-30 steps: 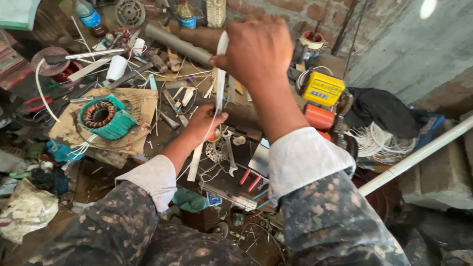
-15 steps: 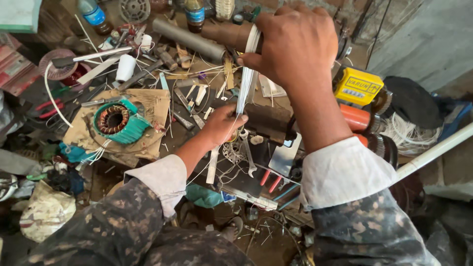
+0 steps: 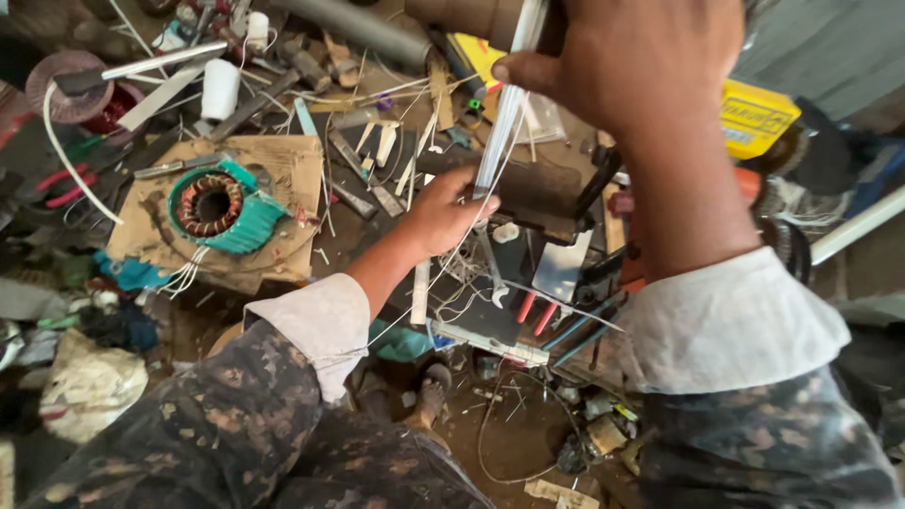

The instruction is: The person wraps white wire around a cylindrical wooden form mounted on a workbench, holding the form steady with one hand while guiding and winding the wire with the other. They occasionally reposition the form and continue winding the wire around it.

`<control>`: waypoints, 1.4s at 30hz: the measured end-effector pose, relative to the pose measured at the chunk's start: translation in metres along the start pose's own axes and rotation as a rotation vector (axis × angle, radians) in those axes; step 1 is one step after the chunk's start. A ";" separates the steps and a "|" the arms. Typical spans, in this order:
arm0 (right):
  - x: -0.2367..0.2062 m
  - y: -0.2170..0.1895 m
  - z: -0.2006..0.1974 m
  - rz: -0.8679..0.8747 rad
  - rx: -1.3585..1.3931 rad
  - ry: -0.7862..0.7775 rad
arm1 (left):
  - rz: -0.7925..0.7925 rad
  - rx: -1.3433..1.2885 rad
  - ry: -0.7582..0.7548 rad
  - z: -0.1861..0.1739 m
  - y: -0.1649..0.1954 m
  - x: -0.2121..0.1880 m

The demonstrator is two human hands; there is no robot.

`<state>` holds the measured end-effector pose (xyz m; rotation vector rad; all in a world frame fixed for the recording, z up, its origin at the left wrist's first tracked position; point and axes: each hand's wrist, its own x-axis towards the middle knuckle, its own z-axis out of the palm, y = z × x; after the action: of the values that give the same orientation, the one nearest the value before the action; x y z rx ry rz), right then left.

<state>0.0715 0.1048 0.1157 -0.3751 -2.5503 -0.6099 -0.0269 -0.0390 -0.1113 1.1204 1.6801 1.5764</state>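
- While the right hand is pinching the white strip high, the left hand is gripping it lower.
- Right of the stator, it is looking light and bendy, probably best held near both ends.

Glossy white plastic strip; copper-wound stator on rough cardboard.

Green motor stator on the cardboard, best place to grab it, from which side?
Grip the green stator across its outer ring from above: it lies flat, bore up, on the cardboard. Avoid the copper windings inside and the white leads at its lower left.
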 end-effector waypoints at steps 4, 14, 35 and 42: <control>0.000 -0.007 -0.017 -0.025 0.055 0.076 | -0.014 0.070 -0.009 -0.001 0.004 -0.001; 0.002 -0.006 -0.023 -0.100 0.091 0.078 | -0.043 0.109 0.083 0.009 -0.003 -0.004; 0.008 -0.002 -0.020 -0.083 0.128 0.086 | -0.006 0.049 0.056 0.005 -0.005 -0.007; 0.004 0.001 -0.015 -0.118 0.034 0.144 | 0.069 0.047 0.040 0.006 -0.015 -0.004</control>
<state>0.0747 0.0986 0.1301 -0.1640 -2.4536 -0.6128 -0.0230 -0.0387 -0.1275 1.1903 1.7295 1.6189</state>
